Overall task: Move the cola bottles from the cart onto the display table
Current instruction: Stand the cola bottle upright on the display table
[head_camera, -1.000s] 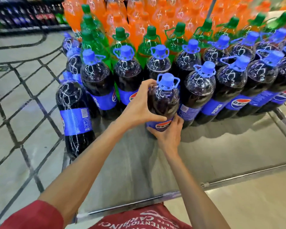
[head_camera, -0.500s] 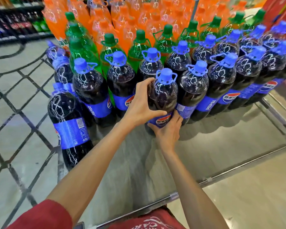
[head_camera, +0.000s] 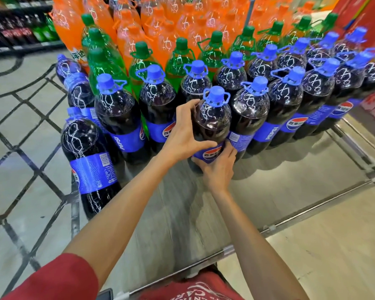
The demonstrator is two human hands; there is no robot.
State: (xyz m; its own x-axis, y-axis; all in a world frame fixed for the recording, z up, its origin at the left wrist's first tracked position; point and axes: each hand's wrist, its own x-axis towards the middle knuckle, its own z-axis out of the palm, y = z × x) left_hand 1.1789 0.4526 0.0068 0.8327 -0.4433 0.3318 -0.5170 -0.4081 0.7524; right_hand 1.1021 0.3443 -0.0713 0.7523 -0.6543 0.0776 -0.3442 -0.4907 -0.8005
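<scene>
A large cola bottle [head_camera: 212, 118] with a blue cap and blue label stands upright on the grey display table [head_camera: 279, 187], at the front of a row of like bottles [head_camera: 286, 105]. My left hand [head_camera: 182, 135] grips its left side, thumb across the front above the label. My right hand [head_camera: 219, 167] cups the bottle low at the label, fingers curled round its right side. Its base is hidden behind my hands. The cart is not in view.
Green bottles [head_camera: 180, 59] and orange bottles [head_camera: 139, 24] stand behind the cola rows. One cola bottle [head_camera: 89, 159] stands at the table's left front corner. The table's metal front rim [head_camera: 290, 221] runs before me. Tiled floor [head_camera: 20, 148] lies to the left, shelves at far left.
Both hands keep their hold on the same bottle, which stays in its spot in the front row. Only the camera view has shifted slightly.
</scene>
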